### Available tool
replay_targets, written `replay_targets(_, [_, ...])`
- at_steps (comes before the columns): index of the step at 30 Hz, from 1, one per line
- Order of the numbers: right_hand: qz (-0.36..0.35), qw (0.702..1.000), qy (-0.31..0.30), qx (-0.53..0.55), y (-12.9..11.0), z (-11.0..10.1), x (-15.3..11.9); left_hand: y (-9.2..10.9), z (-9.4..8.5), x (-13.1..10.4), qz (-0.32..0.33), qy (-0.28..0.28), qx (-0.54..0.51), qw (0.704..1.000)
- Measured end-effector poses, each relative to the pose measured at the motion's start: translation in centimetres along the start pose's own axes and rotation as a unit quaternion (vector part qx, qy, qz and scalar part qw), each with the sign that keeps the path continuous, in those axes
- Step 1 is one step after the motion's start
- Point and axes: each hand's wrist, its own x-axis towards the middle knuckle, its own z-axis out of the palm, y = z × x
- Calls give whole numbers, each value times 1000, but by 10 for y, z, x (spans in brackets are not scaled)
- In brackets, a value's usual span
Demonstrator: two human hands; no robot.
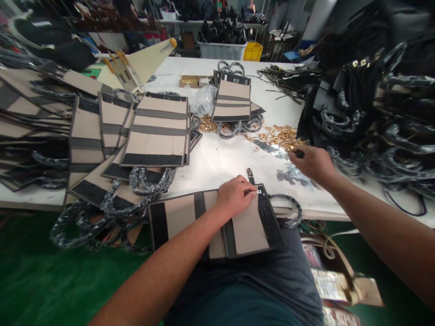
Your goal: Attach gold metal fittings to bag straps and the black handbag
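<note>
A beige bag panel with dark bands and edging lies across my lap and the table's front edge. My left hand grips its upper edge, fingers closed beside a small white-looking metal plate. Just beyond those fingers a short dark tab with a metal fitting sticks up. A plastic-wrapped handle curves out from the panel's right side. My right hand is closed at the edge of a pile of gold metal fittings. Something small and dark shows at its fingers; its kind is unclear. Flat silver plates lie below that hand.
Stacked bag panels with wrapped handles fill the left side. Another small stack stands at the middle back, near a clear plastic bag. Black bag pieces are heaped at right. The white table ends at my lap.
</note>
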Motion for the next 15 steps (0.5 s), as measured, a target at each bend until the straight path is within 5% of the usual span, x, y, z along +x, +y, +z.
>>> replay_targets(4, [31, 967, -171, 186, -34, -27, -36, 0, 0, 0, 6, 4, 8, 1000])
replay_targets(8, [-7, 911, -336, 241, -68, -26, -81, -1, 1, 1, 13, 11, 23, 1000])
replay_targets(15, [-94, 927, -334, 142, -85, -1, -104, -2, 1, -1, 18, 9, 25, 999])
